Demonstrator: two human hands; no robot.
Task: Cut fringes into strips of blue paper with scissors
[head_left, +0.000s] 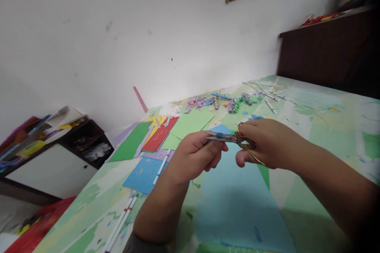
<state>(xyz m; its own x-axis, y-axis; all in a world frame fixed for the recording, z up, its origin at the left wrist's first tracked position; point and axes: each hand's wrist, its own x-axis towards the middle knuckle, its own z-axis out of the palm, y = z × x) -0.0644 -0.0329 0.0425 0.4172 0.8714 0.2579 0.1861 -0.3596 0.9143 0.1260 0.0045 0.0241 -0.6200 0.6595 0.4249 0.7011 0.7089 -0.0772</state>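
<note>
My right hand [267, 142] grips a pair of scissors [230, 138], with thumb and fingers at the gold-coloured handle loops. The blades point left, across the fingertips of my left hand [196, 154]. That hand is closed in a pinch on a small piece of blue paper [219, 135], which shows at the blades and is mostly hidden. Beneath both hands a light blue sheet of paper [237, 201] lies on the patterned cover, with small blue scraps [257, 234] near its lower edge.
Green [130, 142], red [160, 134] and blue sheets [139, 174] lie to the left, with white sticks [120, 225] nearby. Paper scraps [198, 103] and curled paper pieces [234, 104] lie towards the wall. A low cabinet [53, 170] stands left; a dark wooden one [323, 51] stands right.
</note>
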